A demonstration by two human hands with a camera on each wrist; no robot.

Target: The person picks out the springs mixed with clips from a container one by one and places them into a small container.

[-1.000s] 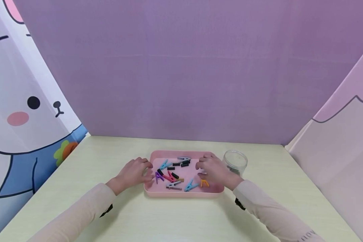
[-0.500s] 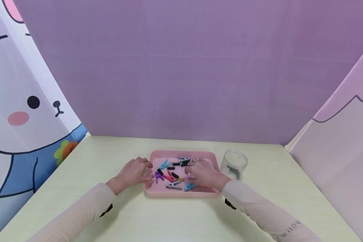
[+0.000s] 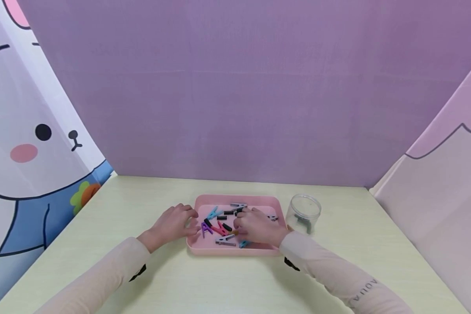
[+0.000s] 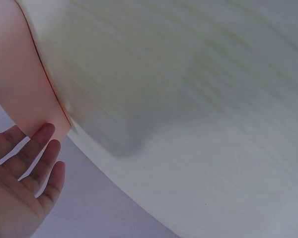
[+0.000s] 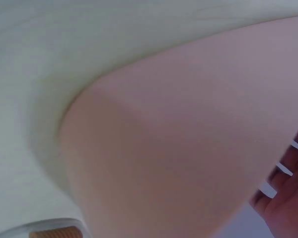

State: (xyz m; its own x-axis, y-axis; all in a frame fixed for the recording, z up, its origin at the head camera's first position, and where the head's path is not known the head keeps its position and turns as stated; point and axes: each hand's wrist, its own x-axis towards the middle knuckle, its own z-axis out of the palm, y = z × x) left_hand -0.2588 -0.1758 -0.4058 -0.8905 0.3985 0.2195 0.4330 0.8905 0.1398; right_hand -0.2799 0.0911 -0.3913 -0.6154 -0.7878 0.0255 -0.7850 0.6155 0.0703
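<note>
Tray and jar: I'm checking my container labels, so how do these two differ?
The tray is pink and opaque; the jar is clear, so its wall can be seen through.
The tray is a wide, shallow rectangle; the jar is round, narrower and deeper.
The tray holds many clips in several colours; in the jar, only something dark shows.
Both stand on the table.

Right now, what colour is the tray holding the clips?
Pink; the tray shows best in the head view.
</note>
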